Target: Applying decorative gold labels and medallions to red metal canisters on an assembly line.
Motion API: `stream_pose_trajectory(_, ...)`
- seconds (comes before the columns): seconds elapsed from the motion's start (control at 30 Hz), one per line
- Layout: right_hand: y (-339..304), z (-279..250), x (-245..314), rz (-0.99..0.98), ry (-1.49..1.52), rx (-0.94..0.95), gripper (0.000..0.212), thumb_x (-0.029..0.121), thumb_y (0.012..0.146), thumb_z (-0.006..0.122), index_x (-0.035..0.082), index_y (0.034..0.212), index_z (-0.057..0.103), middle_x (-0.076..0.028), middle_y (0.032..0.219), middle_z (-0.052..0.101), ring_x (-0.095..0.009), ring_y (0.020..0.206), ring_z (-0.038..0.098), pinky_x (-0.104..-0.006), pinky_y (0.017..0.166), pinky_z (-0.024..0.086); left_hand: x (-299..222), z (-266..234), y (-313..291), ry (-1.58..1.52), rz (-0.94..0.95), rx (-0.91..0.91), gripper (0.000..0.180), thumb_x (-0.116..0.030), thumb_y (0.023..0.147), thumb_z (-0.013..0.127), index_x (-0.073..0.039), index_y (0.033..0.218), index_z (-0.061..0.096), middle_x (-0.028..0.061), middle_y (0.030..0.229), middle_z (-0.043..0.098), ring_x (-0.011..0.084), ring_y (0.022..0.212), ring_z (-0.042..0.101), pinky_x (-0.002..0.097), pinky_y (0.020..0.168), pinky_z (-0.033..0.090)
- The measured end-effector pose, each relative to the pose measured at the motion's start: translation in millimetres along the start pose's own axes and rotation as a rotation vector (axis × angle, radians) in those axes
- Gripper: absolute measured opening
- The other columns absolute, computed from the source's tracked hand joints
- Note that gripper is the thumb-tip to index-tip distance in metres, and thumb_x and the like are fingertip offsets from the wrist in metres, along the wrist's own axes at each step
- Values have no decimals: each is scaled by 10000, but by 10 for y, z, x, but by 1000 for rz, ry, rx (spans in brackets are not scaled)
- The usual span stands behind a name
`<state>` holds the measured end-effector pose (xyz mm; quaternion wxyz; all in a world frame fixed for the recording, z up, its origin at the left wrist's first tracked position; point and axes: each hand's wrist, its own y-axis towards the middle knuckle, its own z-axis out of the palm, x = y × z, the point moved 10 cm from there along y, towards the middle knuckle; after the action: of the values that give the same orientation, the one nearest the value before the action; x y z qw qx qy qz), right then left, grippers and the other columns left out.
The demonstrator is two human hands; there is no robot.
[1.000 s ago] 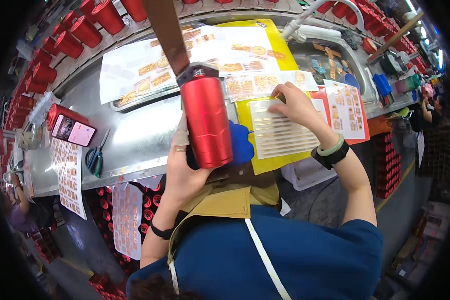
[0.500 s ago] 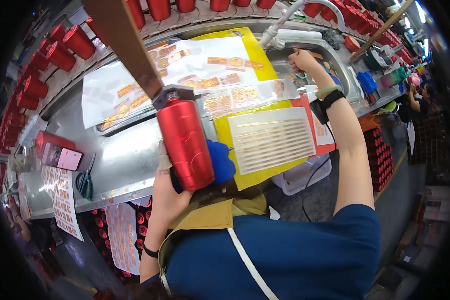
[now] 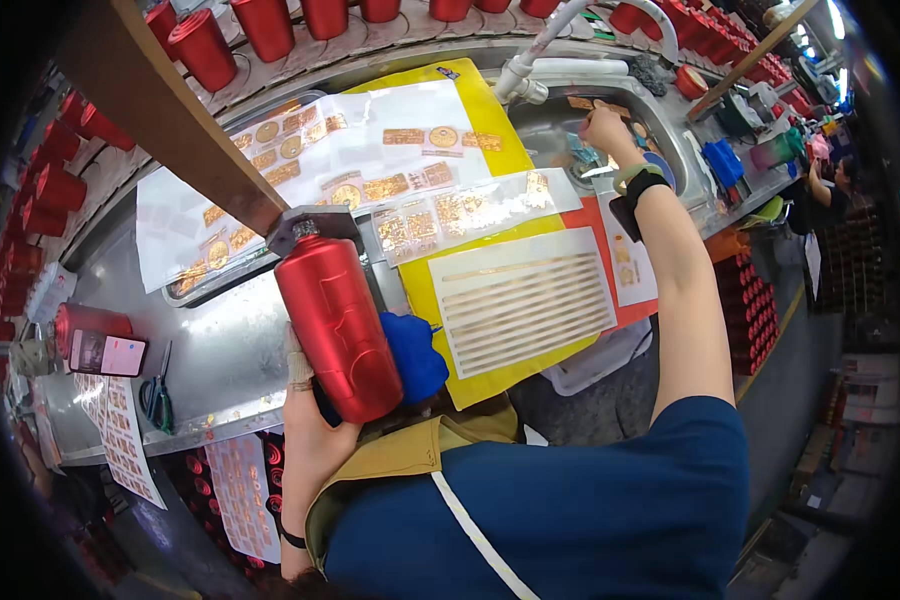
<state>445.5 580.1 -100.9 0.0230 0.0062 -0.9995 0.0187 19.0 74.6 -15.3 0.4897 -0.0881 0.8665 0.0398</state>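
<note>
A glossy red metal bottle [image 3: 337, 330] lies aslant in front of me, its neck end at a dark angular block on a wooden bar. My left hand [image 3: 315, 435] is closed around its lower left side, with a light wrap on one finger. Against the bottle's right side rests a blue pad [image 3: 413, 357]. My right hand [image 3: 607, 133] is reaching over the metal sink [image 3: 560, 130], where small gold and blue pieces lie. Its fingers are pinched together; what they hold, if anything, is hidden. A sheet of thin gold strips [image 3: 520, 300] lies between my arms.
White sheets with gold decals [image 3: 370, 120] cover a yellow mat [image 3: 490, 90]. A faucet [image 3: 520, 80] arches by the sink. At left are a phone [image 3: 110, 352] against a red cup and green-handled scissors [image 3: 157, 400]. Red cups [image 3: 270, 30] line the back conveyor.
The whole view has shifted, so the bench and bottle appear lower and further left. My left hand keeps its hold on the bottle. My right hand stays over the sink, its fingers slightly turned.
</note>
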Motion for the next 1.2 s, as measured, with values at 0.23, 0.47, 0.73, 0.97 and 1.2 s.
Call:
stream_pose_trajectory(0.23,41,455,-364,127,-153,379,381,349,887,740,-32,902,742,-193,827,754,-319,719,752,-457,669,604,4,19,23,-28,-3,18,1017,-64,807,807,14,1632,218,276,1572,436,388,1448,466,417,1187,361)
stream_pose_trajectory(0.47,-301,150,34,-128,-440,345,393,374,720,876,36,889,767,-193,1059,774,-327,1004,751,-424,850,593,-50,4,40,-36,4,27,1055,-74,806,810,14,1644,175,277,1574,432,388,1450,465,416,1190,360)
stream_pose_trajectory(0.73,-661,-972,209,-196,284,-34,354,318,857,784,1,1008,739,-169,872,740,-260,840,721,-360,768,541,-75,40,110,-63,-35,88,1000,-102,818,806,20,1622,223,270,1539,462,392,1435,468,434,1194,351)
stream_pose_trajectory(0.97,-1467,-1945,745,-371,610,-148,270,228,931,752,-29,1012,726,-41,762,667,-70,729,548,-286,652,452,-232,-62,83,-109,112,-25,1097,-152,743,904,13,1611,253,242,1544,440,389,1425,457,452,1187,363)
stream_pose_trajectory(1.2,-2403,-2319,1445,-555,817,-44,280,181,979,740,-36,1153,711,6,955,707,-42,873,594,-219,774,472,-287,-163,22,-68,256,-227,1146,-199,701,969,5,1603,292,212,1464,486,342,1345,522,436,1126,434)
